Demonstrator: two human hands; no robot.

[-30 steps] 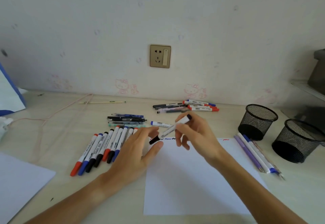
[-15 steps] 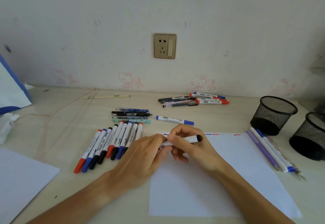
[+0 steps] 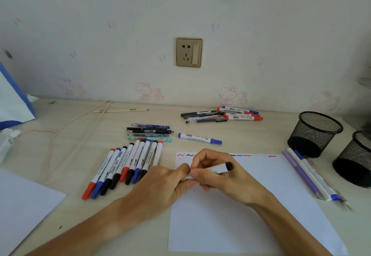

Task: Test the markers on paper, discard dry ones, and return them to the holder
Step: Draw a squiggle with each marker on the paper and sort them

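Note:
My right hand (image 3: 222,181) grips a white marker with a black end (image 3: 219,168), held almost level just above the top left of the white test paper (image 3: 241,225). My left hand (image 3: 160,187) pinches the marker's left end, which is hidden between our fingers. Short red, black and blue scribbles (image 3: 247,155) run along the paper's top edge. Left of the paper lies a row of several capped markers (image 3: 124,167). Two empty black mesh holders (image 3: 315,133) (image 3: 357,159) stand at the right.
A lone blue marker (image 3: 199,138) lies behind the paper, a pile of pens (image 3: 149,133) behind the row, another pile (image 3: 222,114) near the wall. Several pens (image 3: 309,177) lie along the paper's right edge. A second sheet (image 3: 24,201) and a cable (image 3: 66,123) lie left.
The marker came down from a raised, tilted pose to nearly level over the paper. My left hand closed in and now pinches its left end.

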